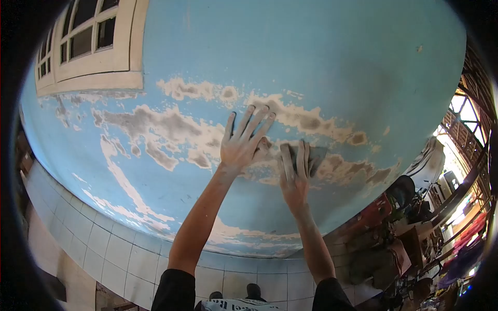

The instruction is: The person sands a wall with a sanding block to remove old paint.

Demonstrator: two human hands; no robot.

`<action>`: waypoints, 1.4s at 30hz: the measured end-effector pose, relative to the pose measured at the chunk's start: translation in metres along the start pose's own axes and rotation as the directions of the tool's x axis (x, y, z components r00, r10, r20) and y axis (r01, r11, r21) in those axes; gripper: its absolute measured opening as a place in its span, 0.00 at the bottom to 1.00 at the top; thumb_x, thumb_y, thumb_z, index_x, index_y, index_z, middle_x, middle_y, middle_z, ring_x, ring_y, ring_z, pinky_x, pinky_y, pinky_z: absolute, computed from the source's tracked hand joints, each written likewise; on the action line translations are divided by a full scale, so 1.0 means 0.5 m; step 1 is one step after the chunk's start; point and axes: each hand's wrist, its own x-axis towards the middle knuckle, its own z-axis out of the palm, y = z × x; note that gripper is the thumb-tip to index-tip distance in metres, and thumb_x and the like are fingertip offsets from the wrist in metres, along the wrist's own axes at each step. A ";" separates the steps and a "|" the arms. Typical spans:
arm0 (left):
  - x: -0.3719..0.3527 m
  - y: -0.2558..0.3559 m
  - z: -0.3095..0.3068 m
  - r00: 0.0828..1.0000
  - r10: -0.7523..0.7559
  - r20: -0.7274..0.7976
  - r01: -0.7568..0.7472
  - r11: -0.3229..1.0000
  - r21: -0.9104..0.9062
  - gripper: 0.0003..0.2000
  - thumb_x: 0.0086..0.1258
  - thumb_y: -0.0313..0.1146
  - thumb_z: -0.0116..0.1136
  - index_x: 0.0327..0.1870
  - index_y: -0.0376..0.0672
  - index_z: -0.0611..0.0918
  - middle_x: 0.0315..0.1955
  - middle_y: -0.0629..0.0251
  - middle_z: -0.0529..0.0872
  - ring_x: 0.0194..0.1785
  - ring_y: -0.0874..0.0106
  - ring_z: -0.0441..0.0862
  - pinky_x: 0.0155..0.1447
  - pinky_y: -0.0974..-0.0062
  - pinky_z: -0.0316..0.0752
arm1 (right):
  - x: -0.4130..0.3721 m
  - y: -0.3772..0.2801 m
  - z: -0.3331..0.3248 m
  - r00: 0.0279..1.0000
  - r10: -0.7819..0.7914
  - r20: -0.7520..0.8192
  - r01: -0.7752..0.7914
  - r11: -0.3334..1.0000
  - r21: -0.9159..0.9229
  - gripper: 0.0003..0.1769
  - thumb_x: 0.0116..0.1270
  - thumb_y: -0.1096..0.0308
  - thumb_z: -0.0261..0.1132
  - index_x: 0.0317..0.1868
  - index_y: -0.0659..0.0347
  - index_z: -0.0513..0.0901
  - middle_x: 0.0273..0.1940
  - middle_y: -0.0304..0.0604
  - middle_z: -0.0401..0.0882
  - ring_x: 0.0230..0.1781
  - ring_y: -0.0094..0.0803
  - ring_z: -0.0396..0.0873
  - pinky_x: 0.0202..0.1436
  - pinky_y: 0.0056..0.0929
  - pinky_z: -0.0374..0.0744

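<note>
A light-blue wall with peeled patches of white and grey fills most of the head view. My left hand lies against it with fingers spread, over a whitish patch, and holds nothing. Just to its right, my right hand presses a dark grey sheet, which looks like sandpaper, onto the wall. The fingers lie over the sheet and cover much of it. Pale dust coats both hands.
A cream-framed window is set in the wall at upper left. White tiles run along the bottom. Cluttered items, including a wooden box, stand at the right. My shoes show at the bottom.
</note>
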 end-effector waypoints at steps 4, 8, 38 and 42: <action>0.003 0.007 0.000 1.000 -0.019 -0.010 0.019 0.999 -0.030 0.25 0.64 0.40 0.44 0.66 0.60 0.72 0.66 0.72 0.70 0.67 0.67 0.68 0.67 0.51 0.63 | 0.003 0.018 0.007 0.994 -0.085 -0.072 0.084 0.996 -0.025 0.25 0.62 0.72 0.62 0.62 0.54 0.75 0.68 0.52 0.62 0.71 0.51 0.58 0.69 0.68 0.51; 0.004 0.004 -0.002 1.000 -0.009 -0.012 0.009 1.000 -0.004 0.25 0.63 0.38 0.44 0.65 0.60 0.73 0.66 0.72 0.70 0.67 0.67 0.69 0.66 0.53 0.64 | 0.118 0.026 -0.018 0.957 -0.247 -0.151 0.228 0.965 -0.133 0.22 0.64 0.64 0.59 0.60 0.54 0.78 0.65 0.54 0.67 0.69 0.52 0.61 0.68 0.63 0.56; -0.070 -0.244 -0.082 0.975 -0.195 -0.109 0.198 0.980 0.019 0.26 0.69 0.40 0.34 0.68 0.44 0.67 0.69 0.58 0.65 0.71 0.53 0.60 0.71 0.45 0.49 | 0.148 0.067 -0.072 0.716 -0.583 0.385 0.658 0.747 -0.093 0.26 0.69 0.52 0.55 0.65 0.46 0.70 0.66 0.33 0.68 0.69 0.32 0.62 0.73 0.42 0.59; -0.072 -0.245 -0.066 0.967 -0.184 -0.175 0.194 0.980 0.042 0.27 0.73 0.46 0.29 0.68 0.44 0.69 0.67 0.58 0.67 0.70 0.53 0.63 0.71 0.46 0.50 | 0.186 0.036 -0.043 0.646 -0.688 0.331 0.736 0.677 -0.028 0.24 0.70 0.53 0.54 0.64 0.47 0.72 0.64 0.29 0.70 0.69 0.31 0.63 0.73 0.40 0.60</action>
